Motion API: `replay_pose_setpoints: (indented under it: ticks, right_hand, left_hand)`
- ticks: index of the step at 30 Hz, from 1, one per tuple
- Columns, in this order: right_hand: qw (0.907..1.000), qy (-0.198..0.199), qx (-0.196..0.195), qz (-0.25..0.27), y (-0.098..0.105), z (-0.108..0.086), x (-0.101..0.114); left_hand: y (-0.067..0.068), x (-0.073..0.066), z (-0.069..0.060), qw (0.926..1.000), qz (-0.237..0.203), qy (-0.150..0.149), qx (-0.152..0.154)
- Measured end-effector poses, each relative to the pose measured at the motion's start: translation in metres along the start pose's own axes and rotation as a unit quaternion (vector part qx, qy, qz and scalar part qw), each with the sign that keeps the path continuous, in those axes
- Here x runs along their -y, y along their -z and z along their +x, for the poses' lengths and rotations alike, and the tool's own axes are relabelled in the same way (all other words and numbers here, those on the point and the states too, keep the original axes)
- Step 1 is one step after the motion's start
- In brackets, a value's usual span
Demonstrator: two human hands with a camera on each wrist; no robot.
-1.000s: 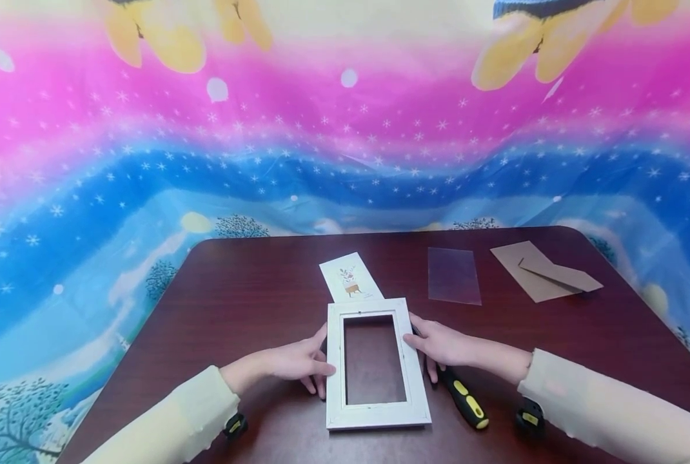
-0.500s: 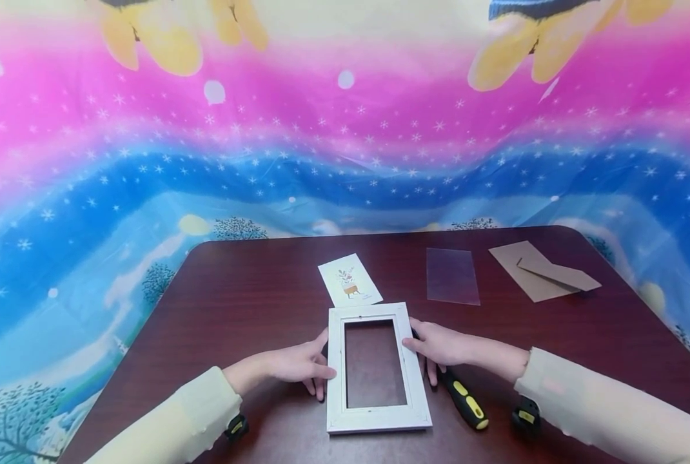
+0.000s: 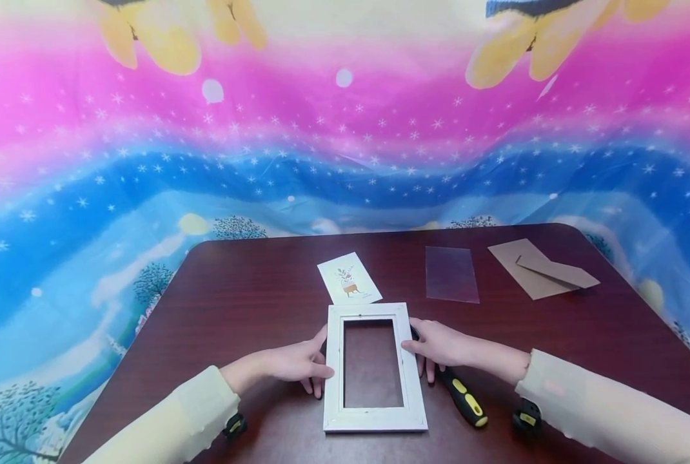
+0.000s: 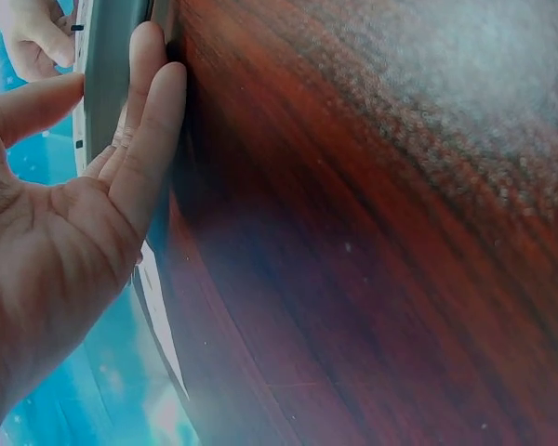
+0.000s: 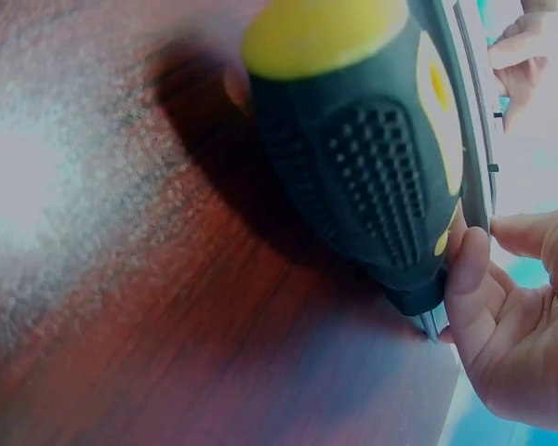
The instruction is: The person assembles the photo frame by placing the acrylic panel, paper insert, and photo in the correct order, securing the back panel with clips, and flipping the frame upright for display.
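White frame [image 3: 375, 420] is at the near part of the dark table [image 3: 252, 290], held from both sides.
The left hand [image 3: 300, 361] and the right hand [image 3: 439, 343] each pinch one long side, thumb on top; a screwdriver [image 3: 465, 401] lies beside the right hand, a printed card [image 3: 349, 279] just beyond the frame.

White open-centred frame [image 3: 375, 421], held at long sides.

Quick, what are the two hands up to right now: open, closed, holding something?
Left hand: holding the white frame by its left side.
Right hand: holding the frame's right side; the screwdriver is next to it.
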State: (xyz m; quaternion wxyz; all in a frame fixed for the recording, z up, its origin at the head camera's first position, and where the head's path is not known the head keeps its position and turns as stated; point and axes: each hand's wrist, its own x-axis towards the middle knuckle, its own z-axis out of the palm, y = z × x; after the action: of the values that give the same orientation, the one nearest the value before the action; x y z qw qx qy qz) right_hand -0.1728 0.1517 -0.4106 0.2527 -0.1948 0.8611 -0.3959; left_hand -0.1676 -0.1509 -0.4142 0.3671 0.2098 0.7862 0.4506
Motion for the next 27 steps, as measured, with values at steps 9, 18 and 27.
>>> replay_pose_setpoints:
  ticks: [9, 18, 27]
  right_hand:
    - [0.9996, -0.003, -0.017, -0.022, -0.0001, 0.0015, 0.0015]
    - [0.9991, -0.005, -0.028, -0.031, -0.0021, 0.0032, -0.0015]
    - [0.9994, -0.006, -0.018, -0.029, -0.0005, 0.0076, -0.0050]
  left_hand:
    - [0.0023, 0.0004, 0.0007, 1.0000, 0.001, 0.008, 0.002]
    - [0.0029, 0.0014, 0.0017, 0.9999, -0.003, 0.008, 0.009]
    - [0.0023, 0.0034, 0.0045, 0.9997, -0.010, 0.019, 0.008]
